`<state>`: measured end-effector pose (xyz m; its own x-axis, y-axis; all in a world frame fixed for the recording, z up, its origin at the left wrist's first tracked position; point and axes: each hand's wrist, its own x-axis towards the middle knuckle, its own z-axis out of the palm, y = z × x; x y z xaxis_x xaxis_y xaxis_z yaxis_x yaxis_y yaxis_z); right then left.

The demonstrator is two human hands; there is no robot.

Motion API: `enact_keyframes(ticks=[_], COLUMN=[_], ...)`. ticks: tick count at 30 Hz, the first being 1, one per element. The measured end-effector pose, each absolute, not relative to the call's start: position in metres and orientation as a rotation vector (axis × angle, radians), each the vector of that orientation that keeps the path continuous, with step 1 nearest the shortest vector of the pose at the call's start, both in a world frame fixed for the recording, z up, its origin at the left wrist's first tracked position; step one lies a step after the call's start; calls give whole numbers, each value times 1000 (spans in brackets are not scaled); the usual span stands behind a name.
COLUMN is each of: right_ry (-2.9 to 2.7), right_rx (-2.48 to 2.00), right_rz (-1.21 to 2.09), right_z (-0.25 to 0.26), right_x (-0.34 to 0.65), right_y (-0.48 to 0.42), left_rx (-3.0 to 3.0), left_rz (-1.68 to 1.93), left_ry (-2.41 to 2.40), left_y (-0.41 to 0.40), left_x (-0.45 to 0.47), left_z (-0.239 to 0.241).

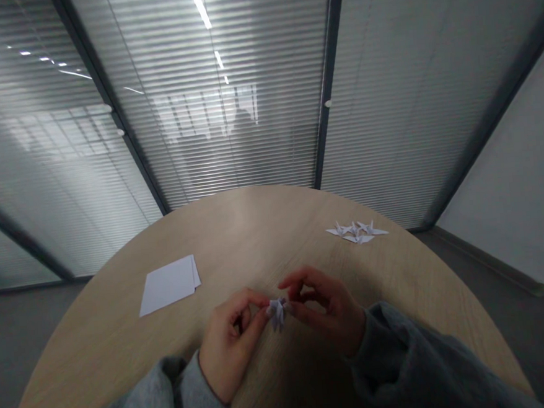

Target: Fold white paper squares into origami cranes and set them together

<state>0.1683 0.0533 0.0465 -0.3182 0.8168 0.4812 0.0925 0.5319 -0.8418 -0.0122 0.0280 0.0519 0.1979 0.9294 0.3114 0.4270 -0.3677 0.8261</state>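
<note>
A small folded white paper piece (278,314), shaped much like an origami crane, is held just above the table between my two hands. My left hand (234,334) pinches its left side between thumb and index finger. On the other side, my right hand (328,306) touches the paper with the thumb tip, its index finger raised and curved above. Whether another right finger presses behind the paper is hidden. Several finished white paper cranes (356,231) sit clustered at the right rear of the table.
The round wooden table (255,224) has a curved far edge. White paper sheets (168,286) lie stacked at the left, one poking out on the right side. Beyond the table stand glass panels with blinds (240,150) and dark frames; a white wall (512,181) is at right.
</note>
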Motion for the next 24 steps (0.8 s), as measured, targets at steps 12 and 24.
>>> enact_keyframes(ticks=[12, 24], right_ry=[-1860, -1737], right_rx=[-643, -691], right_rz=[792, 891], right_z=[50, 47], right_x=[170, 170], right_y=[58, 58], left_rx=[2078, 2181], left_rz=[1156, 1202], left_ry=[1209, 1185], left_y=[25, 23], left_x=[-12, -9], left_z=[59, 55])
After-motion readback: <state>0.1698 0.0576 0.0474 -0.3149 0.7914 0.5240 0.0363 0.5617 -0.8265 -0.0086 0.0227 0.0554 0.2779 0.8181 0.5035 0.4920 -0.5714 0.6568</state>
